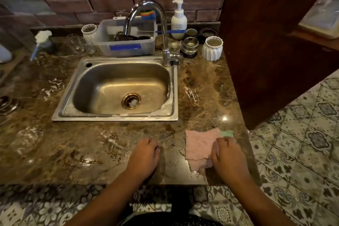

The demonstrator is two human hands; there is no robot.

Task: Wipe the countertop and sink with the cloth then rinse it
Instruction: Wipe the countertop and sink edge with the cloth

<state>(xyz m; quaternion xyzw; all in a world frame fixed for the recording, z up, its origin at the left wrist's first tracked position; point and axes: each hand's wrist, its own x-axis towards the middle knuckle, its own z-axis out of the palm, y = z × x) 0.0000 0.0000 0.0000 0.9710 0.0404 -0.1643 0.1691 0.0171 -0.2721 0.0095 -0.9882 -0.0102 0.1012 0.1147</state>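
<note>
A pink cloth (pixel 199 145) with a green corner lies flat on the brown marble countertop (pixel 73 148), in front of the sink's right corner. My right hand (pixel 228 156) rests on the cloth's right side, fingers closed around its edge. My left hand (pixel 145 154) sits on the bare counter to the left of the cloth, fingers curled under, holding nothing that I can see. The steel sink (pixel 117 117) lies beyond both hands, with white foam along its rim and a brass drain (pixel 131 100). A chrome faucet (pixel 165 29) arches over the sink from its back right corner.
Behind the sink stand a grey plastic tub (pixel 126 47), a white soap pump bottle (pixel 178 20), white ribbed cups (pixel 212 48), small glass jars (pixel 190 44) and glasses. Foam smears mark the counter. A dark wooden panel (pixel 271 42) bounds the counter's right end; patterned floor tiles lie beyond.
</note>
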